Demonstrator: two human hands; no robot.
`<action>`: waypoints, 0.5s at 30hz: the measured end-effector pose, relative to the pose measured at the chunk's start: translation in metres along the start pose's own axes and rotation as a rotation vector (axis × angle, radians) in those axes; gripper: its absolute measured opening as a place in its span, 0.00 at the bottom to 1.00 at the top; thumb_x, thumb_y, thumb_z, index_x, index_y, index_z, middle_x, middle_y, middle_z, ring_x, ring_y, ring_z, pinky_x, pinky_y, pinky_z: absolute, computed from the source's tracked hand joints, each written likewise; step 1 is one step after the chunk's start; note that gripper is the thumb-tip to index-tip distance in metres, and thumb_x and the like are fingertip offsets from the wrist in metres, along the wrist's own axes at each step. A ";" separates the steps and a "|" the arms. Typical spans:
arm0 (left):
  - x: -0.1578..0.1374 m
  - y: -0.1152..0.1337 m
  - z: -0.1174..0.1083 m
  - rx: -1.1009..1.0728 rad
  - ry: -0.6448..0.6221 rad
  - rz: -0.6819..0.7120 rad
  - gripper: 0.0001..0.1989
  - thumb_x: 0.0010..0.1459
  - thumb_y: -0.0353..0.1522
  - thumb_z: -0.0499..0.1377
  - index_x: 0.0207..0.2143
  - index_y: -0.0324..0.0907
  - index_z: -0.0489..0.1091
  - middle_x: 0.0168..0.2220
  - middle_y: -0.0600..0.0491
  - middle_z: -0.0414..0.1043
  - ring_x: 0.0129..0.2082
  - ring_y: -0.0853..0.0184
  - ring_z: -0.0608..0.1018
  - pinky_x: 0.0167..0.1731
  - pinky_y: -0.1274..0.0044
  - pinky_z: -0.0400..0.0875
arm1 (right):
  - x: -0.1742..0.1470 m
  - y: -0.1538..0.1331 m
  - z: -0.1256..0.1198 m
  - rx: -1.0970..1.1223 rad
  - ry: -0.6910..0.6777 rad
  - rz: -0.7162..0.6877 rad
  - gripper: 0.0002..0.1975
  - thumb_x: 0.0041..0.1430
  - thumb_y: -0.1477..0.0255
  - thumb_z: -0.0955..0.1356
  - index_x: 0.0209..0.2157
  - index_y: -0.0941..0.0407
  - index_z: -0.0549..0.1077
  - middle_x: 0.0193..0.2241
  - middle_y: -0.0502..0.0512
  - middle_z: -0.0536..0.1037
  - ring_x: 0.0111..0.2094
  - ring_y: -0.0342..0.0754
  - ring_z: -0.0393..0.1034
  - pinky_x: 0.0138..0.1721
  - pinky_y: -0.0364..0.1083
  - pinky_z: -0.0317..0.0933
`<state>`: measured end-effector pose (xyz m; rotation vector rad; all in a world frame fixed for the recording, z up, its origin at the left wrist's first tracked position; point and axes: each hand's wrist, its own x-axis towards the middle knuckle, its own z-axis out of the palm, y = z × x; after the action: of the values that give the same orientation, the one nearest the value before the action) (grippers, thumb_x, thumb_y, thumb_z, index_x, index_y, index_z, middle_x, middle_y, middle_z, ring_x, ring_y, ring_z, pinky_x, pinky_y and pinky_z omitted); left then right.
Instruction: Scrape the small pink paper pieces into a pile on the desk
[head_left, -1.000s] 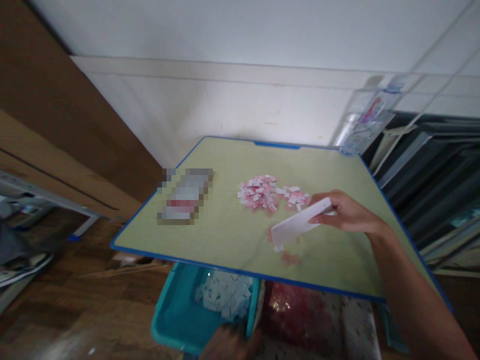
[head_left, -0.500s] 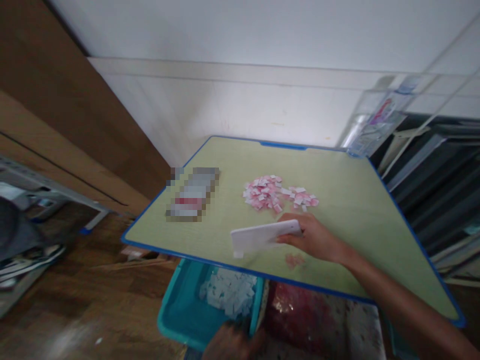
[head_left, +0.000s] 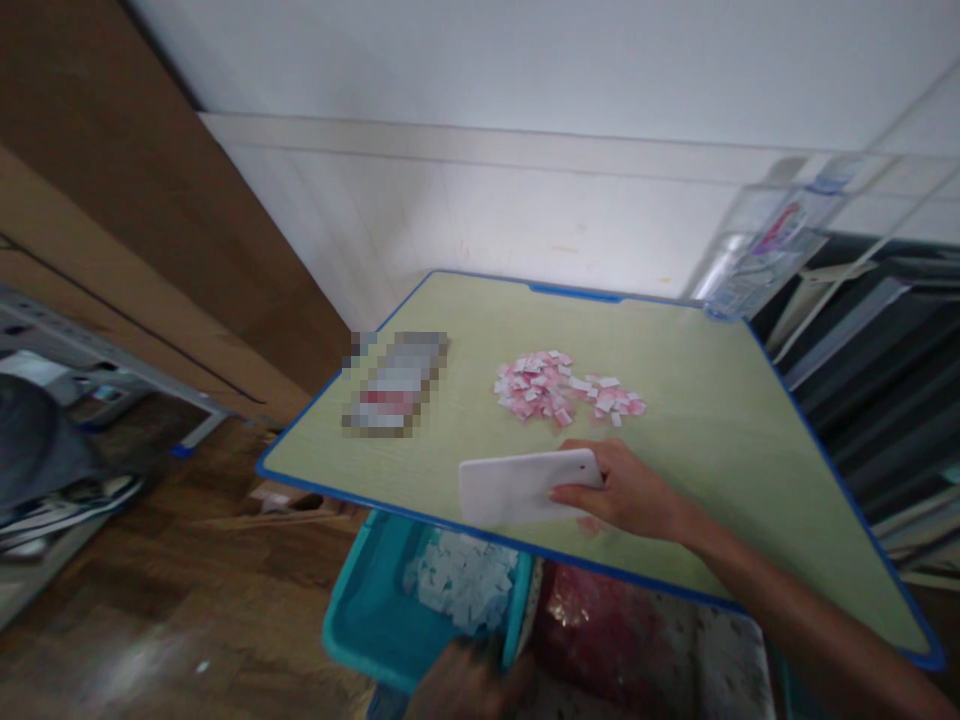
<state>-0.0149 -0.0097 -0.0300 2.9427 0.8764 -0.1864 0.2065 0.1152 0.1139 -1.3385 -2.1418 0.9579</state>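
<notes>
The table point(head_left: 697, 390) is the biggest thing before you; your right forearm covers part of its right side. Below its front edge stands the blue-green tub point(head_left: 360, 640), its far part hidden under the table, with whitish pieces point(head_left: 465, 580) inside. Your right hand point(head_left: 626, 490) pinches the end of a white plate, thumb on the near face. Your left hand point(head_left: 469, 685) is blurred and cut off at the bottom, by the tub's near rim; I cannot tell what it holds. The pink-white heap point(head_left: 534, 387) lies beyond the plate. The white plate point(head_left: 506, 488) is over the table, near the front edge. Its long axis runs left to right, free end to the left. It looks flat, smooth, with rounded corners and a small dark hole by your grip. Few pink bits point(head_left: 591, 525) lie partly hidden behind the right hand.
</notes>
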 end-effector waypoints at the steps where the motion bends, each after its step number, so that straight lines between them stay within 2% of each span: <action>1: 0.000 0.000 0.001 -0.003 0.008 -0.004 0.17 0.47 0.26 0.58 0.41 0.43 0.59 0.20 0.55 0.67 0.17 0.64 0.70 0.17 0.79 0.61 | 0.000 -0.001 0.001 -0.006 -0.003 -0.003 0.07 0.47 0.67 0.66 0.26 0.56 0.70 0.20 0.49 0.71 0.20 0.41 0.62 0.22 0.40 0.55; 6: -0.002 -0.001 0.005 -0.016 0.052 0.006 0.17 0.46 0.27 0.58 0.41 0.42 0.59 0.21 0.55 0.67 0.17 0.65 0.70 0.18 0.79 0.61 | 0.001 0.007 -0.010 0.111 0.003 -0.014 0.08 0.47 0.66 0.67 0.27 0.57 0.72 0.20 0.48 0.72 0.21 0.41 0.63 0.21 0.39 0.56; 11: -0.002 0.000 0.002 -0.013 0.030 -0.008 0.21 0.46 0.26 0.57 0.43 0.43 0.57 0.23 0.54 0.68 0.19 0.63 0.70 0.18 0.78 0.61 | 0.002 0.039 -0.047 0.244 0.221 0.017 0.12 0.44 0.64 0.68 0.27 0.59 0.74 0.23 0.51 0.75 0.22 0.44 0.66 0.21 0.41 0.58; 13: -0.001 0.000 0.002 -0.010 0.033 -0.016 0.20 0.46 0.26 0.57 0.43 0.43 0.57 0.22 0.55 0.68 0.18 0.64 0.70 0.18 0.79 0.60 | 0.002 0.050 -0.057 0.248 0.262 0.050 0.14 0.42 0.64 0.69 0.28 0.60 0.75 0.23 0.51 0.76 0.22 0.45 0.67 0.21 0.41 0.58; 15: -0.001 0.000 0.003 -0.004 0.044 -0.016 0.19 0.46 0.25 0.56 0.42 0.43 0.57 0.21 0.55 0.67 0.17 0.64 0.70 0.17 0.79 0.60 | 0.004 0.056 -0.059 0.233 0.247 0.051 0.14 0.41 0.63 0.69 0.28 0.60 0.76 0.22 0.52 0.76 0.22 0.45 0.67 0.21 0.42 0.59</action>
<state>-0.0159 -0.0107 -0.0329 2.9473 0.9052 -0.1211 0.2782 0.1543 0.1109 -1.3247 -1.7635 0.9722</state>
